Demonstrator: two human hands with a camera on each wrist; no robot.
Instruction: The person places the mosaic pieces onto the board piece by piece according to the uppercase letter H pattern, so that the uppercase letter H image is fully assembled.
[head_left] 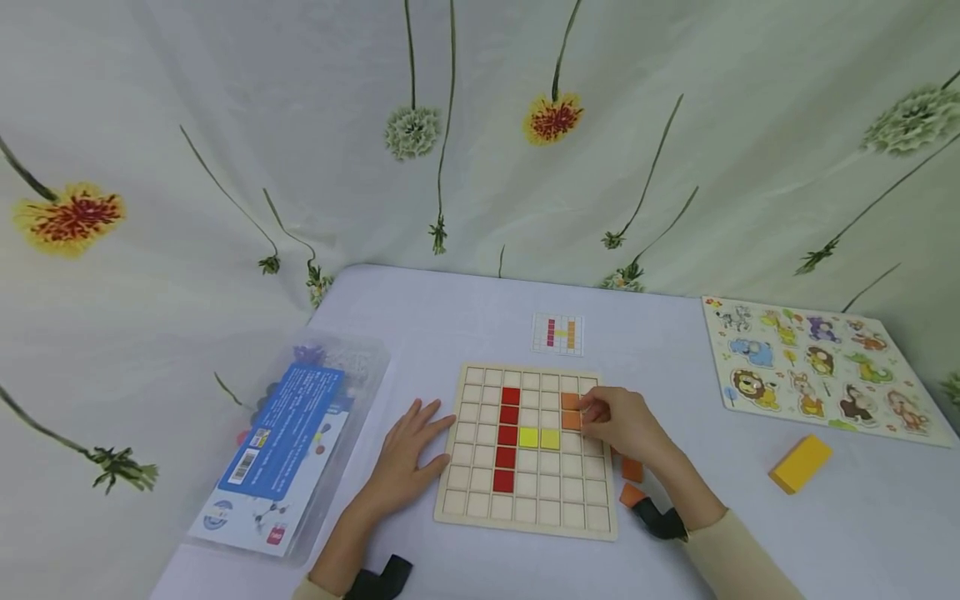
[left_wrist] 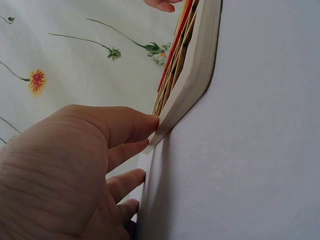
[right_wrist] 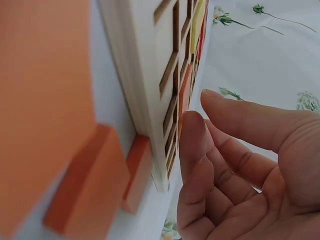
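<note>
A wooden grid board (head_left: 527,515) lies on the table, holding a column of red tiles (head_left: 507,436), two yellow tiles (head_left: 550,439) and two orange tiles (head_left: 571,402). My left hand (head_left: 406,460) rests with spread fingers by the board's left side; its thumb and index fingertips touch the edge in the left wrist view. Over the board's right side is my right hand (head_left: 622,423), fingers loosely bent. In the right wrist view its index fingertip is right at a set-in orange tile (right_wrist: 185,90), with a gap between thumb and index finger.
Loose orange tiles (head_left: 632,469) lie right of the board, near the black wrist strap (head_left: 660,522). Behind the board is a small pattern card (head_left: 558,334). A plastic case (head_left: 277,450) stands left; an animal puzzle (head_left: 817,367) and a yellow block (head_left: 800,464) lie right.
</note>
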